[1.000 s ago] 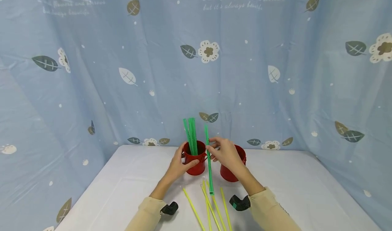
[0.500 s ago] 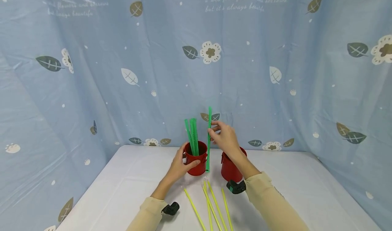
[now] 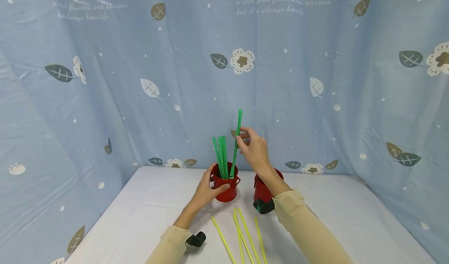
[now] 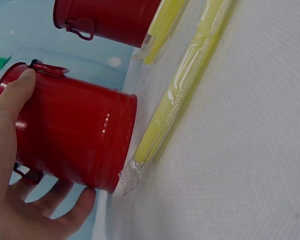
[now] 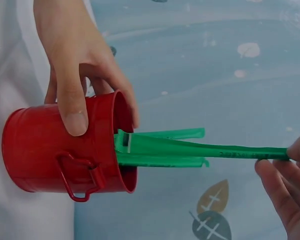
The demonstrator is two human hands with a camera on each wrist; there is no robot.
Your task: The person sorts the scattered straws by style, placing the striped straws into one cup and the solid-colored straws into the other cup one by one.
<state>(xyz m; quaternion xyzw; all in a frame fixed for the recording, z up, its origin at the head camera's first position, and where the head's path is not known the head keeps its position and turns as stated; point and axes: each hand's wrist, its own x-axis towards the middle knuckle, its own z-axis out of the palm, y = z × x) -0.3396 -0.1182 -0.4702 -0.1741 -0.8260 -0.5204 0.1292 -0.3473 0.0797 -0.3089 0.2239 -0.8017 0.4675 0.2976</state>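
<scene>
Red, glossy, metal-looking bucket with side handles (image 3: 226,195), head view: upright on the white-covered desk (image 3: 154,209), left hand (image 3: 204,189) clamped round it. Right hand (image 3: 256,151) pinches one long, thin green stick with dark print (image 3: 234,157), tilted, lower end at the bucket's mouth. Risk: off-line lowering could catch that end on the rim or on the slim green sticks (image 3: 224,159) standing inside; pinched high, it could swing. Counts: two buckets, the other glossy red bucket (image 3: 261,190) partly behind the right forearm; five thin yellow sticks in clear wrap (image 3: 222,238) on the desk; one green stick held, at least three inside, overlap hides the exact number; two black wrist devices (image 3: 196,239).

Left wrist view: thumb and fingers grip the bucket, its base just beside one yellow stick's wrapped end. Sliding the bucket might snag or roll that stick. Both buckets show.

Right wrist view: thumb and fingertips together on the green stick's upper part. Lower end overlaps the rim; can't tell if it's inside. Too hard a push there might bend it.
</scene>
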